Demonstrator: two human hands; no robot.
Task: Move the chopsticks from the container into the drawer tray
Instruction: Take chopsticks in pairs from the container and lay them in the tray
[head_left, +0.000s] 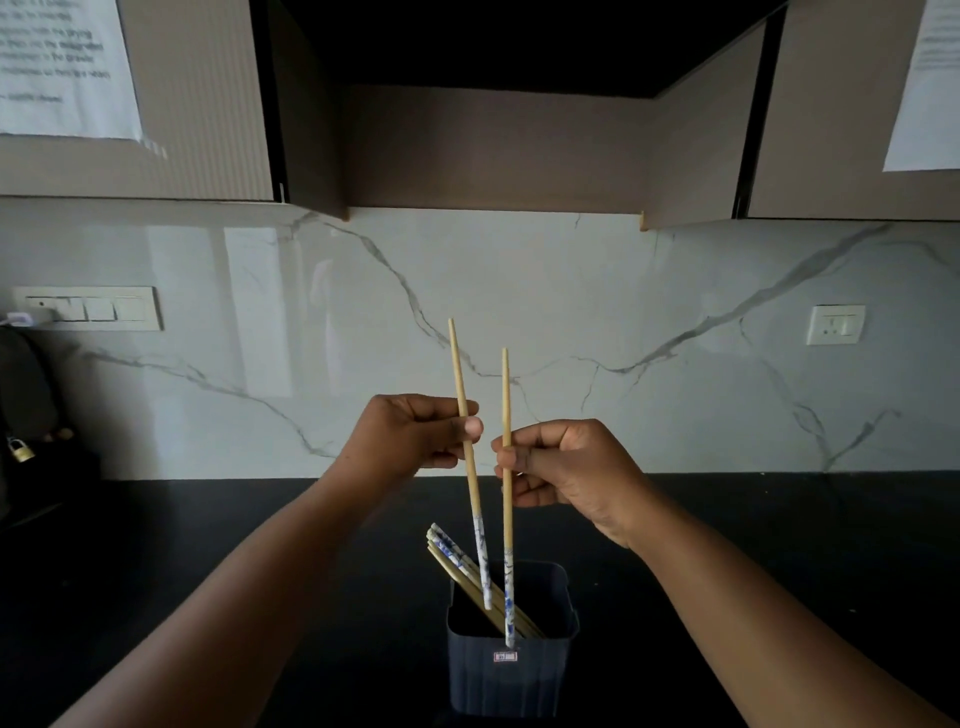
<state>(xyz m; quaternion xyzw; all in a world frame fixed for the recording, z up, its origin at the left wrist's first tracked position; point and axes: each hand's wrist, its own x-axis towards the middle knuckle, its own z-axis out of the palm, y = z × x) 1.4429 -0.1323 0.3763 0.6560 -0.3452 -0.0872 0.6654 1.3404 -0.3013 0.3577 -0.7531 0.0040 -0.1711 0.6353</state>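
Nearest the camera, a dark blue square plastic container (511, 670) stands on the black desk (208, 530), with a small label on its front wall. Inside it a bundle of bamboo chopsticks with blue-and-white patterned ends (457, 558) leans toward the left rim, the patterned ends sticking up above the edge.

Above the container, the left hand (410, 434) pinches one bamboo chopstick (465, 410) between thumb and curled fingers; it tilts slightly left, and its patterned lower end hangs over the container's opening. The right hand (561, 470) grips a second bamboo chopstick (506, 441), held nearly upright, whose patterned end overlaps the container's front rim in this view. Whether either end touches the container cannot be told. The two held sticks are close but apart.

Behind the hands rises a white marble-veined backsplash (571, 312), with a white switch panel (88, 308) at left and a white wall socket (835, 325) at right. Above hang brown cabinets (208, 104) with printed paper sheets (62, 67) taped on.
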